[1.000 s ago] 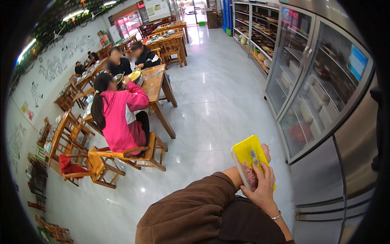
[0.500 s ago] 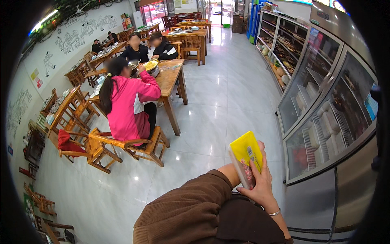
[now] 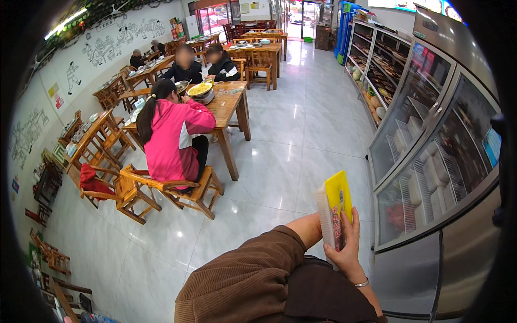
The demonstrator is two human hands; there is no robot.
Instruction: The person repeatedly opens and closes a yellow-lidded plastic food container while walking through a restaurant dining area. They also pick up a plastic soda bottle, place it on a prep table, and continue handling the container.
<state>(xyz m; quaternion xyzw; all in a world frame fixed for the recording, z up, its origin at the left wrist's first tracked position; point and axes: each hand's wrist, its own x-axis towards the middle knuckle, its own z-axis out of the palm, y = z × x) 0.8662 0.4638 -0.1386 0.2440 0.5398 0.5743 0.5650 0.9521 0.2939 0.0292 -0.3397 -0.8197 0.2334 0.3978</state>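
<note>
My right hand (image 3: 347, 247) is closed around a flat rectangular pack (image 3: 338, 188), its fingers and thumb along the near side. The pack has a yellow face, a pale ridged side and reddish printing; it stands tilted, one narrow side toward me. A bracelet sits on the right wrist. My left forearm (image 3: 307, 229), bare below a brown corduroy sleeve, reaches across behind the pack. The left hand itself is hidden there, so its fingers do not show.
A glass-door steel refrigerator (image 3: 431, 161) stands close on my right, with stocked shelves (image 3: 377, 59) beyond it. Ahead on the left, people sit at a wooden table (image 3: 229, 105) with food; a person in a pink jacket (image 3: 175, 134) is nearest. Wooden chairs (image 3: 134, 196) stand on the tiled floor.
The pack has turned more upright, showing more of its ridged side and less of its yellow face. It and my right hand have shifted slightly right. The view has shifted a little.
</note>
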